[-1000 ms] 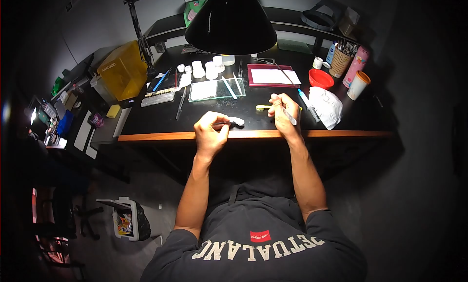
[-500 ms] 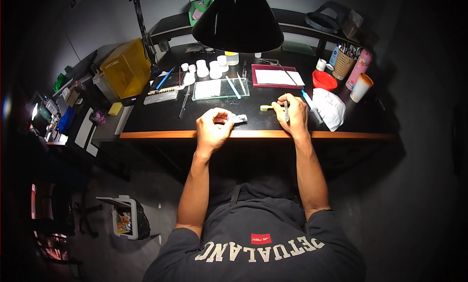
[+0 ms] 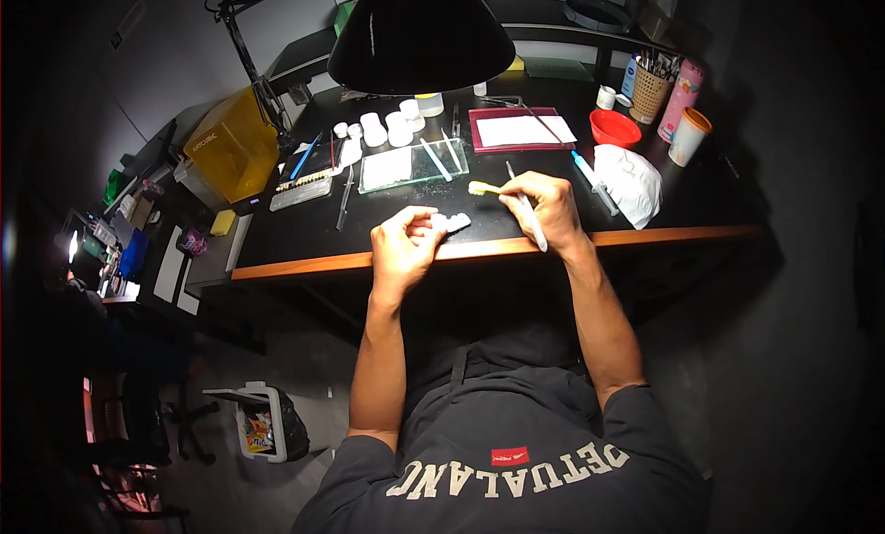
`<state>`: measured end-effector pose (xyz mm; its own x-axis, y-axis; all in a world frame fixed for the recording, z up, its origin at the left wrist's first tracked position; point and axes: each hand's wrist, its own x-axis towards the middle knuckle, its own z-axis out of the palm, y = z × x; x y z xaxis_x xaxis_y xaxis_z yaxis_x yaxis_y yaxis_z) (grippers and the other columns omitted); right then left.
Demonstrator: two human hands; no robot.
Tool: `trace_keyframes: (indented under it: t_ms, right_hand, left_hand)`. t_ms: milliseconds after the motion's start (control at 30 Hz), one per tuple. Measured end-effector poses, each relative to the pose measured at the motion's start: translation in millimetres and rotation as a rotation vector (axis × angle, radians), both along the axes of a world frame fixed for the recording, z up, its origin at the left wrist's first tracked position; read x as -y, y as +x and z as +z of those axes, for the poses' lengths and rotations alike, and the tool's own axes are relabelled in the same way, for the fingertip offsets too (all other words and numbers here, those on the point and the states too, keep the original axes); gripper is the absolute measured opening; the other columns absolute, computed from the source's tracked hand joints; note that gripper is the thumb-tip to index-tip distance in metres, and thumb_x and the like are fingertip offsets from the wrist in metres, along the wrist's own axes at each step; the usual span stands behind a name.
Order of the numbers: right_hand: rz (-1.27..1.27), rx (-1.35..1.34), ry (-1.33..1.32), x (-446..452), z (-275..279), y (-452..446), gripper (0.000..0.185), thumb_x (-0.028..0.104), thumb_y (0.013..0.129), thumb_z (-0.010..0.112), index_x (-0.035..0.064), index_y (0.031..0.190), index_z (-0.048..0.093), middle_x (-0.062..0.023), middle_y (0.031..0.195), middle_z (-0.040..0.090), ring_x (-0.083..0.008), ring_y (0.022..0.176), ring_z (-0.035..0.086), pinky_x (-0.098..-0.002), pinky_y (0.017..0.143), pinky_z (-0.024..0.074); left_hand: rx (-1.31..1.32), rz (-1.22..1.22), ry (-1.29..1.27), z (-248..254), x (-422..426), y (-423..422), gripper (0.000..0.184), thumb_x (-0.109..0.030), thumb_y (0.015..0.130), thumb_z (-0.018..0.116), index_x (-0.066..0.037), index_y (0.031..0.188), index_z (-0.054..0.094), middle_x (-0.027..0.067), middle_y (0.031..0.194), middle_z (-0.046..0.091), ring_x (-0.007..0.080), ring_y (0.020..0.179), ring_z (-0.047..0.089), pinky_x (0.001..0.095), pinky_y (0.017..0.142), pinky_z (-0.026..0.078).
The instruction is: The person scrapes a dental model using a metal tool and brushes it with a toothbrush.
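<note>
A small white lumpy piece (image 3: pixel 454 222), which looks like a row of teeth, is pinched between the thumb and fingers of my left hand (image 3: pixel 398 246) above the table's front edge. My right hand (image 3: pixel 546 207) is closed around a yellow toothbrush (image 3: pixel 481 189), whose bristle head points left. The same hand also holds a slim grey tool (image 3: pixel 531 224), slanting down toward the table edge. Between the hands there is a gap, and the toothbrush head is apart from the white piece. Much of the toothbrush handle is hidden by my fingers.
Behind my hands lie a glass slab (image 3: pixel 428 169) with sticks on it and a red-framed pad (image 3: pixel 516 131). White jars (image 3: pixel 372 130) stand further back. At right are a red bowl (image 3: pixel 615 128), a syringe (image 3: pixel 599 185) and a white bundle (image 3: pixel 631 185). A black lamp (image 3: pixel 419 41) hangs overhead.
My right hand has turned, so the grey tool now slants toward the table edge, and the toothbrush head has shifted left. My left hand still holds the white piece. The head view has tilted slightly.
</note>
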<state>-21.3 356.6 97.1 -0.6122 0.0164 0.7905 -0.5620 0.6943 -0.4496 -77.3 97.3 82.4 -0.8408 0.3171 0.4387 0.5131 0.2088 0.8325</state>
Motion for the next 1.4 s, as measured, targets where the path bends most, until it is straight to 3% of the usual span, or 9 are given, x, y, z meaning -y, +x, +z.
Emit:
trace_keyframes:
  t_ms: [200,300,533,667,800,900,933,1133,1400]
  right_hand:
    - [0.2,-0.033,0.105,28.5,-1.9,-10.8,0.016,-0.005,0.081,0.081,0.0047,0.093,0.078,-0.0102,0.086,0.077,-0.0277,0.074,0.074,-0.036,0.067,0.0563]
    - [0.12,-0.09,0.313,31.7,-2.9,-14.9,0.018,-0.004,0.076,0.078,0.0071,0.089,0.075,-0.005,0.083,0.076,-0.0255,0.079,0.074,-0.037,0.069,0.0534]
    - [0.151,0.046,0.052,25.0,-12.2,-22.0,0.013,0.002,0.074,0.071,0.0103,0.085,0.073,-0.0052,0.078,0.071,-0.0267,0.079,0.069,-0.0407,0.081,0.0465]
    - [0.011,0.06,0.252,19.4,-3.5,-15.1,0.016,-0.003,0.075,0.078,0.0074,0.088,0.078,-0.0066,0.083,0.078,-0.0257,0.078,0.075,-0.0365,0.083,0.0512]
    - [0.017,-0.114,0.098,26.6,-5.5,-18.5,0.012,0.0,0.076,0.071,0.0102,0.083,0.073,-0.004,0.076,0.072,-0.0258,0.076,0.069,-0.0389,0.081,0.0452]
    - [0.111,-0.007,0.131,23.3,-8.3,-18.4,0.013,-0.001,0.075,0.072,0.0092,0.082,0.073,-0.0051,0.077,0.073,-0.0262,0.074,0.069,-0.0385,0.078,0.0463]
    - [0.127,-0.019,0.189,19.7,-5.9,-19.2,0.016,-0.009,0.075,0.077,0.003,0.085,0.076,-0.0097,0.082,0.078,-0.0269,0.072,0.074,-0.0349,0.064,0.0557]
    - [0.08,0.034,-0.07,24.8,-3.1,-15.0,0.014,-0.009,0.072,0.07,0.0003,0.083,0.072,-0.0122,0.073,0.071,-0.03,0.069,0.069,-0.0396,0.063,0.053]
    - [0.104,0.061,0.043,20.8,-2.8,-14.1,0.013,-0.007,0.074,0.071,0.0002,0.084,0.075,-0.0124,0.076,0.073,-0.0301,0.07,0.072,-0.0394,0.067,0.0559]
  left_hand:
    - [0.024,0.017,-0.024,-0.2,-1.8,1.1,0.026,-0.004,0.09,0.088,0.002,0.113,0.08,0.0074,0.091,0.079,0.0078,0.08,0.072,0.0244,0.075,0.06]
    - [-0.001,0.016,-0.062,-0.2,0.3,-0.7,0.026,-0.005,0.089,0.088,0.002,0.113,0.08,0.0073,0.09,0.08,0.0075,0.08,0.072,0.0246,0.075,0.059]
    - [0.032,0.018,-0.053,4.8,-0.1,3.0,0.025,-0.006,0.09,0.087,0.002,0.113,0.081,0.0076,0.089,0.08,0.0079,0.079,0.072,0.0245,0.074,0.058]
    - [0.005,0.012,-0.016,0.2,-2.4,1.3,0.024,-0.005,0.09,0.086,0.002,0.113,0.081,0.0081,0.091,0.081,0.0084,0.08,0.073,0.0245,0.074,0.059]
    - [0.044,0.014,0.018,3.1,-1.9,3.7,0.024,-0.005,0.09,0.087,0.002,0.112,0.081,0.0082,0.091,0.081,0.0088,0.08,0.074,0.0247,0.075,0.06]
    - [0.027,0.002,0.018,1.5,-1.9,2.9,0.024,-0.005,0.09,0.087,0.001,0.112,0.08,0.0081,0.091,0.08,0.0089,0.081,0.074,0.0246,0.074,0.06]
    - [0.016,0.006,0.016,1.0,-2.5,2.9,0.024,-0.005,0.09,0.087,0.001,0.112,0.08,0.0081,0.091,0.08,0.0088,0.081,0.074,0.0245,0.074,0.06]
    - [0.003,0.032,0.001,3.8,-3.5,4.2,0.025,-0.004,0.089,0.088,0.001,0.112,0.08,0.0081,0.091,0.08,0.0089,0.081,0.073,0.0246,0.074,0.06]
    - [-0.012,0.031,0.051,-1.4,-6.0,4.8,0.023,-0.002,0.088,0.088,0.001,0.109,0.079,0.0074,0.089,0.078,0.0086,0.08,0.072,0.0232,0.073,0.059]
